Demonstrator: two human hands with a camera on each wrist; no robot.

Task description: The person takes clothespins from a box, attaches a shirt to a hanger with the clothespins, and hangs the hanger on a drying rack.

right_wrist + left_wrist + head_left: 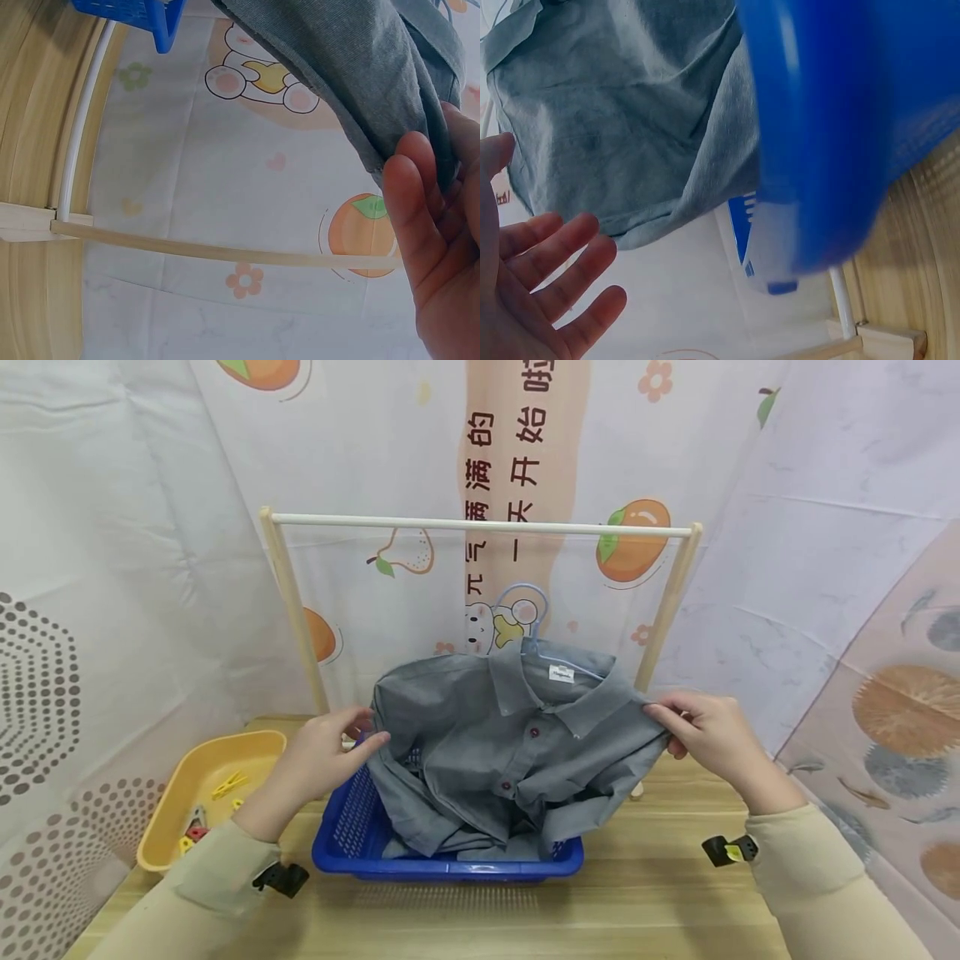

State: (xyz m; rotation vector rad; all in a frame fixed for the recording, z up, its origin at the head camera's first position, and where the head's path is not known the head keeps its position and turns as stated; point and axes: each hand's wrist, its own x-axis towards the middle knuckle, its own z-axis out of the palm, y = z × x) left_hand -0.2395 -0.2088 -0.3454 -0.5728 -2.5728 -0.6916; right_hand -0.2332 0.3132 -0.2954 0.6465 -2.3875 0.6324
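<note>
A grey-blue button-up shirt [465,735] is spread above a blue basket [450,867], its lower part bunched inside. From its collar rises the hook of a light blue hanger [537,627]; the rest of the hanger is mostly hidden in the shirt. My right hand [705,735] pinches the shirt at the shoulder on the right, thumb in front. At the opposite shoulder is my left hand [318,756], thumb and fingers apart. In the left wrist view the left hand's fingers [577,255] are spread and loosely bent beside the cloth, gripping nothing.
Behind the basket stands a wooden rack with a white crossbar [480,525]. A yellow tray [161,814] at the left holds several clothespins [228,787]. Everything stands on a wooden table [637,893], with printed curtains [750,568] behind and at the sides.
</note>
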